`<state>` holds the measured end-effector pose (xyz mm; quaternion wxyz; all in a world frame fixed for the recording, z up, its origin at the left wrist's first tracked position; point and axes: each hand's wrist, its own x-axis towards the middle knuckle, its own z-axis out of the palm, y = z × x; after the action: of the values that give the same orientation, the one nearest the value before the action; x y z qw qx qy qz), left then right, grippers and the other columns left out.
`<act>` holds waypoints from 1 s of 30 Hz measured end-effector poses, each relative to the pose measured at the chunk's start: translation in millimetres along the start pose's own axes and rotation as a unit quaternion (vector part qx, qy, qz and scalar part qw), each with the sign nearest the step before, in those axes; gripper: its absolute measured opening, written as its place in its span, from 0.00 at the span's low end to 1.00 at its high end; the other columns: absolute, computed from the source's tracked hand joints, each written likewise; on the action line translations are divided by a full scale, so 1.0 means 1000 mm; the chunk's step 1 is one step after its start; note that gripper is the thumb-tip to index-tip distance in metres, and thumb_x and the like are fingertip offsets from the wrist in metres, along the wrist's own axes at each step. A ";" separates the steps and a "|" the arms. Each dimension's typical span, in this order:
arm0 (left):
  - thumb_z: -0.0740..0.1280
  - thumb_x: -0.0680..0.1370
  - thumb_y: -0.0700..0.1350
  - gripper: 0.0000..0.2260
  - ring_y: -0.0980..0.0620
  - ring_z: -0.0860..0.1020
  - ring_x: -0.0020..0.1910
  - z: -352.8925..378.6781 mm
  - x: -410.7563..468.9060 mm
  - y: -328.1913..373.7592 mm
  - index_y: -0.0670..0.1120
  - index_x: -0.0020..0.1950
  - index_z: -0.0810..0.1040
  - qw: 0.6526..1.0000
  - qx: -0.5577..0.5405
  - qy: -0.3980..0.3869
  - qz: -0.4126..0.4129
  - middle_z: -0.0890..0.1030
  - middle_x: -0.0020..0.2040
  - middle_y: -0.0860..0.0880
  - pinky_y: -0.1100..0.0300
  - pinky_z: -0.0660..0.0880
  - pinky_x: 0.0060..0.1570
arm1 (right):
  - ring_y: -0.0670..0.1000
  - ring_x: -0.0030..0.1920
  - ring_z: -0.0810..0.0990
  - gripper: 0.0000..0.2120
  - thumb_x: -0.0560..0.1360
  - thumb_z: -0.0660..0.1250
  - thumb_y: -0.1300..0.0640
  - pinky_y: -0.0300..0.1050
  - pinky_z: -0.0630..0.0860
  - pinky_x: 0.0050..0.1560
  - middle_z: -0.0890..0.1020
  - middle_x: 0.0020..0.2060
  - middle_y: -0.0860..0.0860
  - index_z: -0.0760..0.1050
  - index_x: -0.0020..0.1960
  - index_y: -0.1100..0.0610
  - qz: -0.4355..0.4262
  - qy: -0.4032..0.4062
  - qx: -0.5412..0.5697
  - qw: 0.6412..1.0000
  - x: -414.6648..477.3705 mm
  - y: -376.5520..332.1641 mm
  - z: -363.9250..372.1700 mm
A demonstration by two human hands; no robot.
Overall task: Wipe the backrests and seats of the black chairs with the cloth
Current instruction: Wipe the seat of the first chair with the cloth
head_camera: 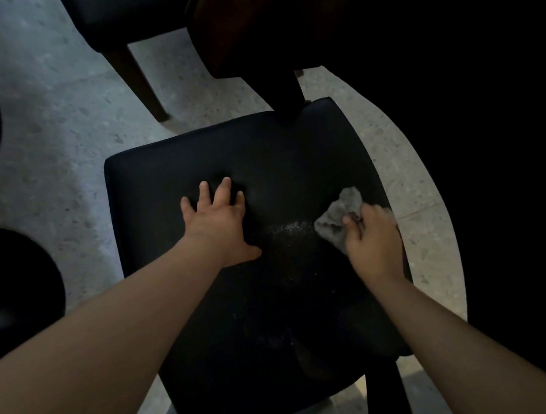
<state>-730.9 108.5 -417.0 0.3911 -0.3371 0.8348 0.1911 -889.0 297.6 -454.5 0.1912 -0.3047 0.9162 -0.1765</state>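
The crumpled grey cloth point(340, 215), seemingly soft, light and limp so best held wadded, sits at 3 o'clock on the smooth black padded chair seat point(176, 169), bunched in the curled fingers of the right hand point(375, 246), while the left hand point(219, 226) presses flat at 11 o'clock, fingers spread.

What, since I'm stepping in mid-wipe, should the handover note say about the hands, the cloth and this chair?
Left hand: flat on the black seat, fingers spread.
Right hand: grips the grey cloth on the seat near its right edge.
Done: cannot tell how much of the seat is wiped.
Left: a speckled patch between the hands. No backrest is clearly in view. A second dark chair stands ahead on the left.
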 end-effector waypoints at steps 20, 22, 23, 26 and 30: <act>0.70 0.70 0.66 0.50 0.38 0.36 0.77 0.005 0.000 -0.002 0.50 0.81 0.45 1.000 -0.024 0.004 0.010 0.35 0.79 0.48 0.33 0.44 0.73 | 0.55 0.48 0.76 0.13 0.79 0.65 0.51 0.49 0.73 0.45 0.76 0.49 0.56 0.76 0.57 0.59 -0.079 -0.038 -0.008 0.996 0.038 -0.011 -0.002; 0.70 0.70 0.66 0.50 0.38 0.36 0.77 0.004 -0.001 -0.002 0.50 0.81 0.44 1.000 -0.026 0.001 0.009 0.35 0.79 0.48 0.33 0.44 0.73 | 0.54 0.47 0.77 0.12 0.78 0.66 0.50 0.47 0.72 0.44 0.78 0.47 0.53 0.78 0.55 0.57 -0.064 -0.073 -0.009 0.995 0.019 -0.008 -0.005; 0.70 0.70 0.66 0.50 0.39 0.36 0.77 0.004 -0.001 -0.002 0.51 0.81 0.44 1.000 -0.026 0.000 0.008 0.35 0.79 0.48 0.33 0.44 0.73 | 0.53 0.46 0.78 0.11 0.77 0.66 0.49 0.47 0.72 0.44 0.78 0.45 0.52 0.79 0.51 0.57 -0.054 -0.081 0.002 0.995 0.017 -0.010 -0.007; 0.69 0.70 0.66 0.50 0.39 0.36 0.77 0.004 -0.001 -0.002 0.51 0.81 0.44 1.000 -0.025 -0.002 0.008 0.35 0.79 0.48 0.33 0.44 0.73 | 0.53 0.43 0.77 0.09 0.76 0.67 0.50 0.45 0.69 0.41 0.77 0.41 0.53 0.77 0.46 0.56 -0.039 -0.037 0.038 0.998 0.037 -0.025 -0.015; 0.70 0.70 0.66 0.50 0.39 0.35 0.77 0.005 -0.001 -0.002 0.51 0.81 0.44 1.000 -0.029 0.004 0.009 0.35 0.79 0.49 0.33 0.43 0.73 | 0.55 0.48 0.77 0.10 0.77 0.64 0.53 0.43 0.66 0.42 0.77 0.48 0.56 0.77 0.54 0.57 -0.096 0.022 0.015 0.995 0.093 -0.056 -0.016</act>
<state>-725.9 110.4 -419.8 0.3759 -0.3415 0.8335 0.2175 -937.7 199.9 -438.8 0.1574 -0.3847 0.8838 -0.2147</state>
